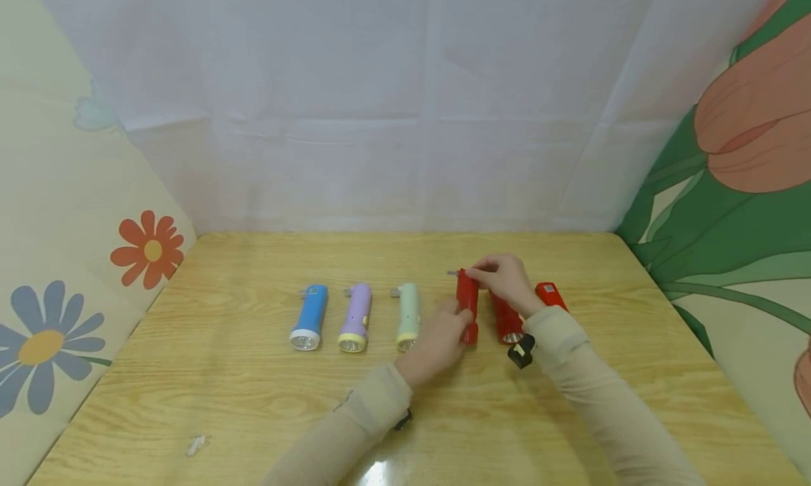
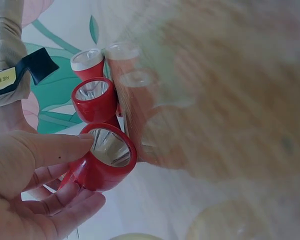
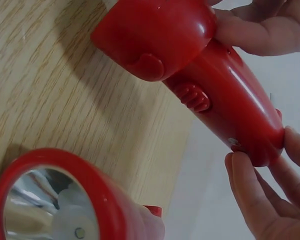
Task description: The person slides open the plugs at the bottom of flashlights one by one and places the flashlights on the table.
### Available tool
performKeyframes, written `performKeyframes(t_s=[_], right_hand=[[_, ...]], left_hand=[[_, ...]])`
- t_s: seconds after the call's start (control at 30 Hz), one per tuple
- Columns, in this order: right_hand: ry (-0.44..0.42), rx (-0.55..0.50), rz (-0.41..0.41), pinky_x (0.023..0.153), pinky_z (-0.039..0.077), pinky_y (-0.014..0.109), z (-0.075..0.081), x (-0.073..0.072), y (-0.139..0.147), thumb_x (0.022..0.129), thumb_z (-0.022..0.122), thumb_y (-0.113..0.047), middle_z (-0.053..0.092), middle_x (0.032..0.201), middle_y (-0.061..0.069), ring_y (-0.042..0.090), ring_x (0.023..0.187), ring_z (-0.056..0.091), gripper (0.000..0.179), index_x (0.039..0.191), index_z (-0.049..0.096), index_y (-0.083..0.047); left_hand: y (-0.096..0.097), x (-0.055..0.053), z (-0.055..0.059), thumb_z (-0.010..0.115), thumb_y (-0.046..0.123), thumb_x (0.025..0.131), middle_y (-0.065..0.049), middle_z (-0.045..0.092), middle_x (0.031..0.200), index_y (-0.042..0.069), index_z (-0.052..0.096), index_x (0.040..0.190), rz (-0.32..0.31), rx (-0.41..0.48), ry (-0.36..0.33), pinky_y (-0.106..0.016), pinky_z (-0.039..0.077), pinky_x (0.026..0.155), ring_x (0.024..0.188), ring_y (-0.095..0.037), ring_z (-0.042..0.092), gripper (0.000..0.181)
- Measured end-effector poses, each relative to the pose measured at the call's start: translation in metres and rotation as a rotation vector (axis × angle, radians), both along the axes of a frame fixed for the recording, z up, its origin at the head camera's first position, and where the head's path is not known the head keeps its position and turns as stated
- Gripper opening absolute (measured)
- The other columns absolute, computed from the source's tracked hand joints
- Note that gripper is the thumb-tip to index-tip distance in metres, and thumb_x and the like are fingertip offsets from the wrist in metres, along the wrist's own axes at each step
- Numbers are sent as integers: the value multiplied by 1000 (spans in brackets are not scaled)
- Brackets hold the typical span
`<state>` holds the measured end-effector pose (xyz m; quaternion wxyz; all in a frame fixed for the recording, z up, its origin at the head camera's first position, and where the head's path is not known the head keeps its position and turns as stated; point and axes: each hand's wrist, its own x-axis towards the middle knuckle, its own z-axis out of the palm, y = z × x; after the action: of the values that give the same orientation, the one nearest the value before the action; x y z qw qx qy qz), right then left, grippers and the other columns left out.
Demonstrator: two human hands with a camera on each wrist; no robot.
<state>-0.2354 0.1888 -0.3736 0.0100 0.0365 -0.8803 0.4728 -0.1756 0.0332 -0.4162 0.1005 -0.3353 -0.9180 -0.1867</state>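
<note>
Both hands hold one red flashlight (image 1: 467,296), its lens end toward the front edge of the table. The left hand (image 1: 437,338) grips the head end; in the left wrist view its thumb lies at the rim beside the silvery reflector (image 2: 110,147). At the tail, the right hand (image 1: 503,282) pinches the body between thumb and fingers, as the right wrist view shows. A ridged switch (image 3: 192,96) sits on the body. From the tail a grey plug (image 1: 452,272) sticks out leftward. A second red flashlight (image 1: 507,320) lies just right of it, partly under the right hand.
Left of the hands lie a blue flashlight (image 1: 310,317), a purple one (image 1: 357,313) and a mint green one (image 1: 408,310), each with a grey plug out leftward. Another red flashlight (image 1: 550,295) is partly behind the right forearm. A white scrap (image 1: 196,444) is at front left.
</note>
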Motion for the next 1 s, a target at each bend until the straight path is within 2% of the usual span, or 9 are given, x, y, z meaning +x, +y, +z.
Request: performKeyframes(t_s=[0.17,0.4,0.53,0.83,1.0], right_hand=[[-27,-16,11,68,54,34,-1,-2,-1,84,64,-8,65,91,22,20,70,65,22,95,64,11],[-33,-66,54,66,54,35,-4,-4,-2,82,66,-8,65,86,20,20,66,65,19,91,65,9],[-70,-26,51,69,53,40,-5,-5,-4,84,63,-6,64,91,23,18,65,64,20,95,63,11],[-128,24,75,70,53,35,-9,-9,-7,86,61,-9,63,96,22,18,72,63,23,99,62,10],[-136,97,100,70,52,31,-11,-8,-8,85,63,-11,64,95,19,23,80,61,22,99,63,7]], left_hand=[[-1,0,2,71,6,68,-3,51,86,11,60,87,-19,-38,26,-21,43,63,78,-14,49,22],[-1,1,4,72,8,70,-2,54,86,11,63,93,-57,-79,8,-21,43,68,78,-13,50,24],[-2,2,6,72,8,71,-3,54,89,10,64,95,-62,-84,-24,-21,44,70,80,-13,51,26],[-6,4,8,71,8,72,-2,56,87,10,66,92,-49,-63,-52,-20,45,69,78,-12,52,21],[-7,4,8,71,11,74,-2,57,85,10,66,90,-53,-65,-67,-19,45,66,76,-12,53,17]])
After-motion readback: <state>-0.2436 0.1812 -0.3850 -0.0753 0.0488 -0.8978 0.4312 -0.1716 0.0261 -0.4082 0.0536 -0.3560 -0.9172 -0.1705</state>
